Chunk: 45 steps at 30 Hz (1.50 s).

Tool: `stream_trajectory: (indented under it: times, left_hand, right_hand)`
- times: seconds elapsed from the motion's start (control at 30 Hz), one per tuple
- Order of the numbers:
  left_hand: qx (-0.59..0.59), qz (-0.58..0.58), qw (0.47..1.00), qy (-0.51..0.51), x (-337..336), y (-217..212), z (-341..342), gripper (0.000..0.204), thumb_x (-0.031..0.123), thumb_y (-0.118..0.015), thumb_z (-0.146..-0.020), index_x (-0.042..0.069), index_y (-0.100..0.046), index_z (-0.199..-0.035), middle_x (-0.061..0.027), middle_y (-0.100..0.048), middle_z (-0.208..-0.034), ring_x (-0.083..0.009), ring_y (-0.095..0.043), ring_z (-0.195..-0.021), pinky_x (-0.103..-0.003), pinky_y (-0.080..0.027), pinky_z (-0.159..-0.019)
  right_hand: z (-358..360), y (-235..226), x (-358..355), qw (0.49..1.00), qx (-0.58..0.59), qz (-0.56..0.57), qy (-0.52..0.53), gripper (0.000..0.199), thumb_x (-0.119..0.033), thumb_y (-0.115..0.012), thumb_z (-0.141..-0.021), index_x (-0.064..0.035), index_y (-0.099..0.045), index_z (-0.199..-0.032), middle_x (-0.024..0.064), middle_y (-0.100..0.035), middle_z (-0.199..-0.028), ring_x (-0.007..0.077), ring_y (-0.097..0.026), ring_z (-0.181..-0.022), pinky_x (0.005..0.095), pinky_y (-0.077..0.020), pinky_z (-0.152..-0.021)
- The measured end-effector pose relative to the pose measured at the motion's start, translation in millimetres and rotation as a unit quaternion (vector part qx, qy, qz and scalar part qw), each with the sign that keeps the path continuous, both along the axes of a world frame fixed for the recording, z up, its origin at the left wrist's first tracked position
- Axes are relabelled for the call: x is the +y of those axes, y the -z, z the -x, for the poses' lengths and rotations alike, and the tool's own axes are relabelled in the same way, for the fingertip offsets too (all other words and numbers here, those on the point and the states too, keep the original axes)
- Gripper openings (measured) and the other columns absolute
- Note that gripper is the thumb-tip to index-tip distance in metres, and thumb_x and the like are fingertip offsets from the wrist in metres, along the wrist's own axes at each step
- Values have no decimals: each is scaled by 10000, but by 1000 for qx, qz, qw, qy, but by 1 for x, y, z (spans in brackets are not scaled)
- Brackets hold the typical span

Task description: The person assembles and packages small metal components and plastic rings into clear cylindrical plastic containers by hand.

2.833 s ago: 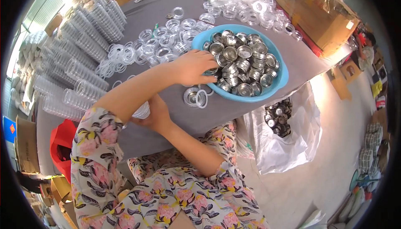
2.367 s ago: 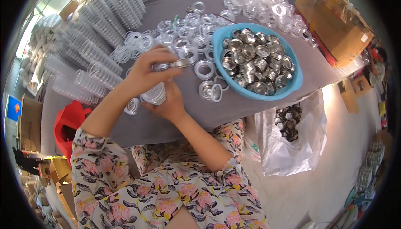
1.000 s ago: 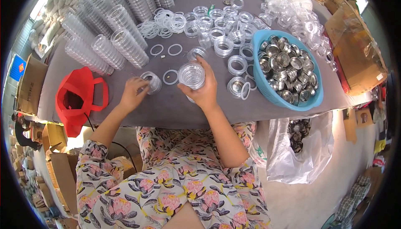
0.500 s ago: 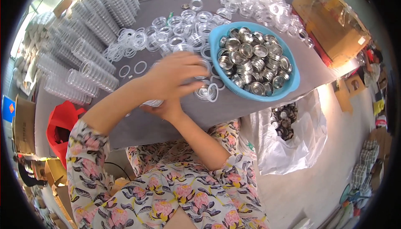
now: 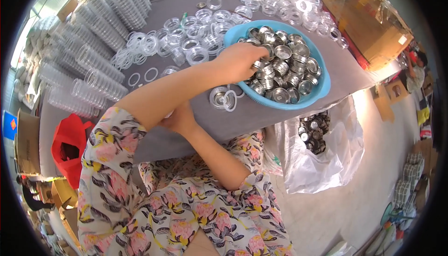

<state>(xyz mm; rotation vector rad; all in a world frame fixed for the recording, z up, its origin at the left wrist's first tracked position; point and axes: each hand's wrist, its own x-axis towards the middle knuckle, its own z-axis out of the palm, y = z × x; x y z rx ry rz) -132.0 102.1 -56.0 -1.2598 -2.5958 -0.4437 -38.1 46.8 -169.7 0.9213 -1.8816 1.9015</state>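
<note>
Your left hand [image 5: 240,62] has swung right, from above the tabletop [image 5: 224,125] into the blue tub [image 5: 324,87] of metal cups [image 5: 281,67].
It now touches the cups at the tub's left side, fingers curled down and drawn together rather than spread; whether you're pinching a cup can't be told. That puts you at the picking spot, judging by the reach. The tub sits by the tabletop's front edge, toward its right corner. Your right hand [image 5: 179,119] stays low near the front edge, cupped, but your left forearm hides most of what it holds. Stacks of clear cups [image 5: 105,81] stand along the left edge.
</note>
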Motion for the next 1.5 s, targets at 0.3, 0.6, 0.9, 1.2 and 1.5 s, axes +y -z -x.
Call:
stream_trajectory:
  times: [0.3,0.6,0.9,1.2,1.5]
  left_hand:
    - [-83,-245,953,-158,-175,-16,-125,230,76,-743,-679,77,-622,-875,-42,-622,-903,-194,-564,-934,-348,-430,-849]
    - [2,12,989,-149,-187,-6,-147,200,127,-649,-772,121,-628,-970,14,-620,-993,-246,-424,-1230,-509,-100,-1089]
    - [-102,128,978,-128,-181,-23,-137,201,159,-628,-793,121,-635,-990,-15,-614,-1032,-263,-395,-1263,-565,-15,-1092]
    - [-270,-524,761,-270,-241,20,-150,145,118,-632,-800,89,-659,-939,-43,-607,-879,-227,-505,-1102,-502,-185,-1064]
    - [-43,75,929,-359,-285,58,-192,174,141,-631,-776,83,-630,-941,-47,-605,-909,-237,-524,-1005,-535,-206,-1048]
  right_hand:
    - [-3,-7,6,998,10,39,47,796,-293,-842,-543,-49,-455,-1194,158,-574,-1064,353,-574,-972,408,-479,-814]
    - [-1,-5,6,999,3,27,45,796,-303,-845,-544,-55,-460,-1195,159,-578,-1064,352,-587,-953,413,-494,-786]
    - [-1,0,10,998,-27,44,19,846,-265,-860,-513,-48,-441,-1215,168,-565,-1103,353,-571,-1010,401,-488,-813]
    - [0,9,12,1000,-16,-15,10,799,-245,-865,-517,-40,-465,-1178,146,-567,-1082,315,-575,-999,388,-468,-849]
    - [-1,7,12,1000,-25,2,13,796,-215,-866,-520,-16,-470,-1181,139,-572,-1101,274,-577,-1009,357,-463,-863]
